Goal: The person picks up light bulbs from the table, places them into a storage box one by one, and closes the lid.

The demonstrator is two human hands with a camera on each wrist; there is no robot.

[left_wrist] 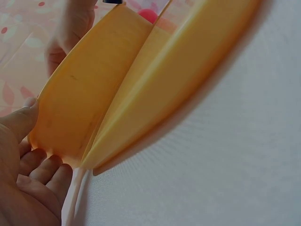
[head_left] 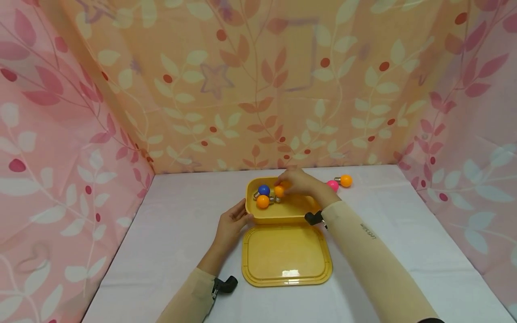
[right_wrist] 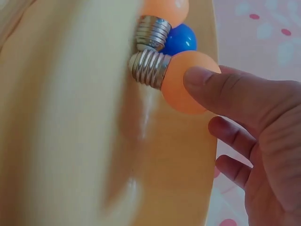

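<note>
Between the thumb and fingers of my right hand is an orange light bulb, pinched by its round end, with its metal screw base pointing into the yellow box. It is inside the box, beside a blue light bulb and a second orange light bulb. My left hand holds the box at its near left corner. In the left wrist view the thumb lies at the box's rim and the curled fingertips touch its wall. Right-hand fingers behind the bulb are partly hidden.
The yellow lid lies flat on the white-covered table, just in front of the box. Right of the box lie a pink bulb, partly hidden by the right wrist, and another orange bulb. Patterned cloth walls enclose the table.
</note>
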